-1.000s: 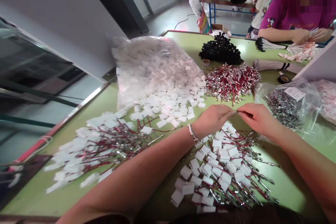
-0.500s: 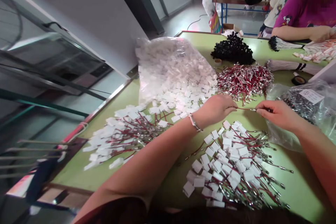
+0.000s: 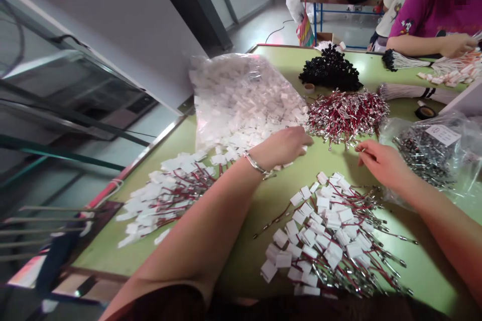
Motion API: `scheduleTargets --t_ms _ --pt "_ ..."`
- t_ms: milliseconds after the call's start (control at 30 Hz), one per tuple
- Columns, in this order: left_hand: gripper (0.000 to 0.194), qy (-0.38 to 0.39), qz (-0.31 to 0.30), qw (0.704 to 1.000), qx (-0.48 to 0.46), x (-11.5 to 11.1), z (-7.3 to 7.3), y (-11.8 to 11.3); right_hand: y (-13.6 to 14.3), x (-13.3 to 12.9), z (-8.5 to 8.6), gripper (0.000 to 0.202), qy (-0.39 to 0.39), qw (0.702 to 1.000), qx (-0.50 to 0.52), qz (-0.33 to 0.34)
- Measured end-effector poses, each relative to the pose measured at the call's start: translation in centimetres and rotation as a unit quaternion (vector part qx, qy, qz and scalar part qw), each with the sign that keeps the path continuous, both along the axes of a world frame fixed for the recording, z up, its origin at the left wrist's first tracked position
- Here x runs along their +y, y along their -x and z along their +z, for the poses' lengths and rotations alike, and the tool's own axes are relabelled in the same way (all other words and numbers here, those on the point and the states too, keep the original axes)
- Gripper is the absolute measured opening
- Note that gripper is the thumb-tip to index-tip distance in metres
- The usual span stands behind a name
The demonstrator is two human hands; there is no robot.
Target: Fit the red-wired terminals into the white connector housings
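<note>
red wires (image 3: pixel 346 113), left hand (image 3: pixel 286 144) beside, right hand (image 3: pixel 381 161) near

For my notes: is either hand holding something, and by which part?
Cannot be told: a white piece shows at the fingertips of the left hand; nothing is clear in the right hand.

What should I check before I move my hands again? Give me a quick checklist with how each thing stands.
1. Left hand near the loose white connector housings: ok.
2. Housing gripped in the left fingertips: cannot tell; a white piece shows beside them.
3. Wire held in the right hand: cannot tell; the fingertips are too small in view.
4. Red wire pile close to the right hand: ok, just beyond the fingertips.
5. Wired housings apart from that pile: ok, a gap shows.
6. White housings all inside the plastic bag: not ok, many lie outside.
</note>
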State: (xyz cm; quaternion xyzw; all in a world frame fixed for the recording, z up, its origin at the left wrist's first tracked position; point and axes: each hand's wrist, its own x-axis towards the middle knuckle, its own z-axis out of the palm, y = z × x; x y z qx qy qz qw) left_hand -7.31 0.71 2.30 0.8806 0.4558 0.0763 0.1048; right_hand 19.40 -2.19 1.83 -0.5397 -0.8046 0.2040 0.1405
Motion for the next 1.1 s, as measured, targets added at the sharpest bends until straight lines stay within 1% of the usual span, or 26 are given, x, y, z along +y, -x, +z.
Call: scheduleTargets --t_ms 33,100,200,267,333,433,533,600,667,700,833,900,933,967,1000,1033,1100 --pt "0.022 0.005 -0.017 0.999 0.037 0.2 -0.2 0.5 -0.1 0.1 0.0 0.019 0.006 1.000 0.000 0.006" --pt "0.020 0.005 -0.025 0.997 0.078 0.4 -0.6 0.7 -0.1 0.0 -0.1 0.017 0.011 1.000 0.000 0.021" --pt "0.018 -0.017 -0.007 0.994 0.107 -0.2 -1.0 -0.1 0.1 -0.2 -0.2 0.015 0.024 0.999 0.029 0.029" --pt "0.021 -0.039 0.008 0.993 0.113 -0.7 -1.4 -1.0 0.2 -0.3 -0.2 0.016 0.033 0.998 0.047 0.026" --pt "0.024 -0.045 0.033 0.994 0.092 -1.1 -1.8 -1.9 0.2 -0.3 -0.3 0.018 0.023 0.998 0.048 0.029" --pt "0.022 -0.023 0.065 0.998 -0.015 -1.2 -2.5 -2.9 0.0 -0.3 -0.3 0.019 -0.015 0.998 0.020 0.049" --pt "0.020 0.003 0.068 0.990 -0.126 -0.8 -2.6 -2.9 -0.1 -0.2 -0.2 0.020 -0.036 0.998 0.002 0.058" --pt "0.025 -0.001 0.094 0.984 -0.154 -0.6 -2.4 -2.7 -0.2 -0.2 -0.2 0.021 -0.041 0.998 0.004 0.056" --pt "0.028 -0.007 0.123 0.982 -0.143 -0.6 -2.1 -2.5 -0.2 -0.2 -0.1 0.022 -0.041 0.998 0.002 0.051" --pt "0.027 -0.003 0.129 0.984 -0.124 -0.6 -2.0 -2.5 -0.1 -0.2 -0.2 0.022 -0.039 0.998 -0.001 0.050" --pt "0.018 0.026 0.089 0.995 -0.038 -1.3 -2.1 -3.1 0.2 -0.3 -0.2 0.021 -0.032 0.998 -0.015 0.052" --pt "0.013 0.025 0.090 0.995 -0.043 -1.6 -2.1 -3.4 0.2 -0.4 -0.2 0.021 -0.031 0.998 -0.015 0.049" --pt "0.012 0.030 0.107 0.992 -0.063 -1.7 -2.1 -3.5 0.2 -0.5 -0.2 0.020 -0.028 0.999 -0.007 0.044" --pt "0.012 0.046 0.132 0.985 -0.098 -1.7 -2.0 -3.6 0.3 -0.5 -0.3 0.020 -0.024 0.999 0.006 0.038" --pt "0.014 0.076 0.162 0.973 -0.149 -1.8 -1.9 -3.7 0.3 -0.6 -0.2 0.019 -0.019 0.999 0.020 0.032" --pt "0.014 0.119 0.189 0.952 -0.211 -1.8 -1.8 -3.8 0.3 -0.7 -0.2 0.019 -0.013 0.999 0.035 0.027" --pt "0.014 0.222 0.218 0.887 -0.342 -1.9 -1.8 -4.2 0.4 -0.8 -0.1 0.019 0.000 0.998 0.060 0.025"
